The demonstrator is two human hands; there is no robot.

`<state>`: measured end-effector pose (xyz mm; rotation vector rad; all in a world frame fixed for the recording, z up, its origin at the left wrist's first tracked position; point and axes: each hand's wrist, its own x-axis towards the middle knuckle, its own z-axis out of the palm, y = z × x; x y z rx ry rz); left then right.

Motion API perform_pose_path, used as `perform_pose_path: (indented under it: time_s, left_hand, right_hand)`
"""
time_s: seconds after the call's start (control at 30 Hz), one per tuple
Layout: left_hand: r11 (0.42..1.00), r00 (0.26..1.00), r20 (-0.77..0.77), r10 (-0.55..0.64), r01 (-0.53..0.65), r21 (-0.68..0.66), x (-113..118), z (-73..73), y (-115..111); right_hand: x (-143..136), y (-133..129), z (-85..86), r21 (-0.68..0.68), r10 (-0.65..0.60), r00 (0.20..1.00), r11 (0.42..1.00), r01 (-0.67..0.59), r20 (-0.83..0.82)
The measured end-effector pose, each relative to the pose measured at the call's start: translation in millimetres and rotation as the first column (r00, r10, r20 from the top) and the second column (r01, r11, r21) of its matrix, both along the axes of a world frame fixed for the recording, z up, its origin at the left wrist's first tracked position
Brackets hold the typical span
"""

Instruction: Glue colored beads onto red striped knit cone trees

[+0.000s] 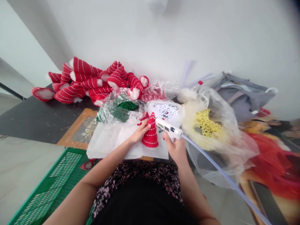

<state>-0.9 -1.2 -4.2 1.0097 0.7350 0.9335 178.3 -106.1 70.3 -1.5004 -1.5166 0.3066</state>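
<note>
My left hand (140,131) is closed on the side of a red felt cone (150,139) wound with white twisted cord, its tip pointing away from me. My right hand (176,148) grips a white hot glue gun (167,126), whose nozzle is at the upper right side of the cone. A long pale glue stick (217,170) sticks out of the gun's back end. Under the cone lies white paper (110,143). A few small red pompoms (139,124) are beside my left fingers.
Many stuffed red cones (85,75) are heaped at the back left. Bags hold green pompoms (128,105), white pompoms (167,110) and yellow pompoms (207,123). A wooden-framed board (81,126) lies left of the paper, above a green crate (47,187). A grey cloth bag (243,93) is at right.
</note>
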Motion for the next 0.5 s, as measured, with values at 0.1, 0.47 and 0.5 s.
perform_pose_path:
  time_s: [0.1,0.47,0.5]
  left_hand:
    - [1.0,1.0,-0.014,0.007,-0.007,0.008,0.3,-2.1,0.4]
    - [1.0,0.998,-0.057,-0.029,0.029,-0.006,-0.8,2.3,-0.1]
    - [1.0,0.998,-0.055,-0.025,0.024,-0.015,-0.6,3.0,-0.7]
  right_hand:
    - [-0.4,0.8,0.9,0.001,0.004,1.0,1.0,-0.004,-0.004]
    - [1.6,-1.1,-6.5,-0.018,-0.023,0.998,1.0,0.024,0.057]
    - [1.8,-1.2,-7.4,-0.022,-0.033,0.997,0.999,0.034,0.069]
